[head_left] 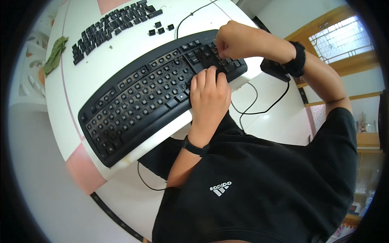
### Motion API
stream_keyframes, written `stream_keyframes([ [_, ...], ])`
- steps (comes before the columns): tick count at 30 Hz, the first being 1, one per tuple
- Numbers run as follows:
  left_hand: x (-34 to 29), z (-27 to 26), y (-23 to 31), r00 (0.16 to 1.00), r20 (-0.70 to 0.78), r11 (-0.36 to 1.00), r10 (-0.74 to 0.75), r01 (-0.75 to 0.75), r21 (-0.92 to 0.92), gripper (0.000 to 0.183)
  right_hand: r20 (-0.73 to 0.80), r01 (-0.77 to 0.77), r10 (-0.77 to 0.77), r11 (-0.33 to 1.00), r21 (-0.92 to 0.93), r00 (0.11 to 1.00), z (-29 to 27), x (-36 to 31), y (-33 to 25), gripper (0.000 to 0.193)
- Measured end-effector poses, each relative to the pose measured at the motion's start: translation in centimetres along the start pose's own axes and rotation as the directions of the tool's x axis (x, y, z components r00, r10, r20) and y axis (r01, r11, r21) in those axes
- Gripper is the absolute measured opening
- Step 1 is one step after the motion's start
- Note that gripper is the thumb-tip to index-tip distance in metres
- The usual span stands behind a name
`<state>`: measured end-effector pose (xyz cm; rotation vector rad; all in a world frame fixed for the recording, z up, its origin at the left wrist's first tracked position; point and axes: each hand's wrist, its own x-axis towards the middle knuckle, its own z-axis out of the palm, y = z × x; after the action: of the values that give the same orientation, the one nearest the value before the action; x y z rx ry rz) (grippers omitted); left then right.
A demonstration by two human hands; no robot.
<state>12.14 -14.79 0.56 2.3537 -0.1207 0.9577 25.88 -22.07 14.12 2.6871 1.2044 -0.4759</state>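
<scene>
A black keyboard (137, 101) lies slanted across the white table, its main key area stripped to bare key posts with brownish dirt between them. Some keycaps are still seated at its right end and along its lower edge. My left hand (210, 93) rests on the keyboard's lower edge right of the middle, fingers stretched out over it and holding nothing. Above the number pad, my right hand (235, 40) is closed with its fingertips pointing down at the keys. Whatever those fingers grip, if anything, is hidden.
Loose black keycaps (113, 26) lie in rows beyond the keyboard, with several apart (161, 30). A crumpled green cloth (55, 55) lies at the table's left edge. A black cable (190, 15) crosses the far side. Under my right wrist is a black boxy object (274, 69) with a cord.
</scene>
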Motion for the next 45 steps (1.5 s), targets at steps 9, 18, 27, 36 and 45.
stream_keyframes([
  [9, 0.1, 0.2, 0.0, 1.0, 0.001, 0.999, 0.015, -0.015, 0.033, 0.011, -0.005, 0.124, -0.124, 0.992, 0.026, 0.992, -0.6, -2.1, 0.4, 0.009],
  [18, 0.0, 0.3, -0.1, 1.0, 0.006, 0.998, 0.029, -0.029, 0.064, 0.011, -0.126, 0.469, -0.475, 0.88, -0.079, 0.871, 1.6, -2.0, 2.3, 0.013],
  [27, 0.0, 0.3, -0.2, 1.0, 0.003, 0.997, 0.029, -0.029, 0.077, 0.011, -0.165, 0.469, -0.457, 0.883, 0.036, 0.874, 3.2, -1.6, 3.1, 0.011],
  [36, 0.0, 0.3, -0.1, 1.0, 0.016, 0.995, 0.026, -0.027, 0.092, 0.011, -0.227, 0.546, -0.514, 0.831, 0.107, 0.827, 3.4, -1.0, 4.5, 0.009],
  [45, -0.1, 0.3, -0.2, 0.999, 0.024, 0.994, 0.022, -0.024, 0.102, 0.012, -0.201, 0.563, -0.541, 0.823, 0.071, 0.817, 3.0, -0.2, 4.6, 0.007],
])
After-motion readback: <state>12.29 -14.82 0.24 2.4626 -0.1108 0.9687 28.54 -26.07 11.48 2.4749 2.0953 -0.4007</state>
